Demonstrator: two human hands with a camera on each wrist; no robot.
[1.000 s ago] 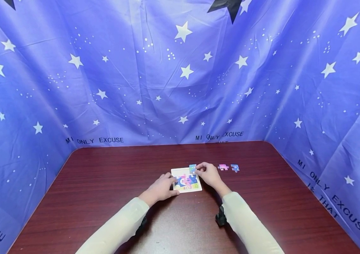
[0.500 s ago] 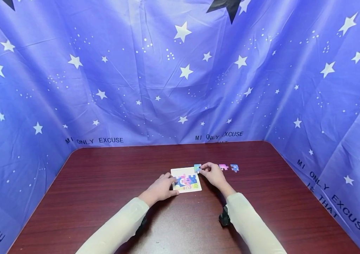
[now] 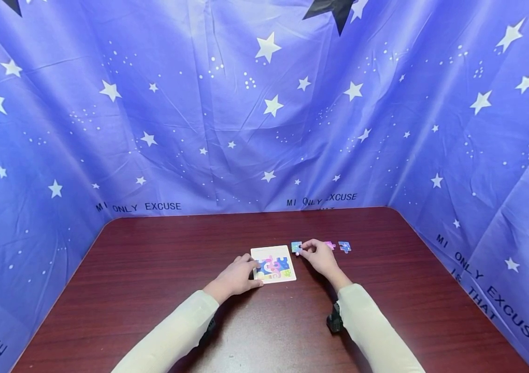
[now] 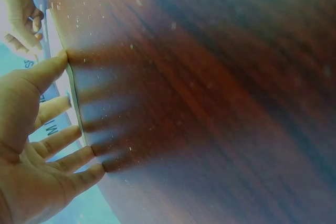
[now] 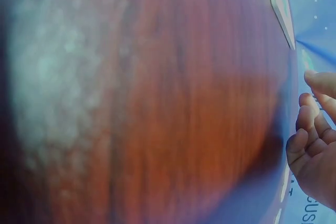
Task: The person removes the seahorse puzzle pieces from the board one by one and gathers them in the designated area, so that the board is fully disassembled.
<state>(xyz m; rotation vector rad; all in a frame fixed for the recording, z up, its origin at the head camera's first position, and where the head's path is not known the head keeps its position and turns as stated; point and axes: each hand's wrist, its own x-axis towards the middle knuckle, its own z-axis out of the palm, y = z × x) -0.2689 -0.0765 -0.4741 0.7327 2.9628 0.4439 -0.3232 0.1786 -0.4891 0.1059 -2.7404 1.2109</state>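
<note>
A square white puzzle tray [image 3: 270,252] lies near the table's middle, its lower part filled with joined pieces of a pink and blue picture. My left hand [image 3: 235,276] rests at the tray's left side, thumb by the near corner; the left wrist view shows its fingers spread and mostly straight along the tray edge. Just off the tray's far right corner, my right hand [image 3: 321,259] pinches a blue-green puzzle piece [image 3: 296,247] between thumb and forefinger. In the right wrist view the right hand's [image 5: 315,150] other fingers curl loosely.
Beyond the right hand lie a pink puzzle piece [image 3: 330,245], partly covered by that hand, and a blue puzzle piece [image 3: 345,247]. Star-printed purple cloth [image 3: 269,129] hangs along the back and sides of the dark red wooden table [image 3: 152,269].
My right hand has moved right with the blue-green puzzle piece, from over the tray's far right corner to beside it, now covering part of the pink piece. The left hand stays put.
</note>
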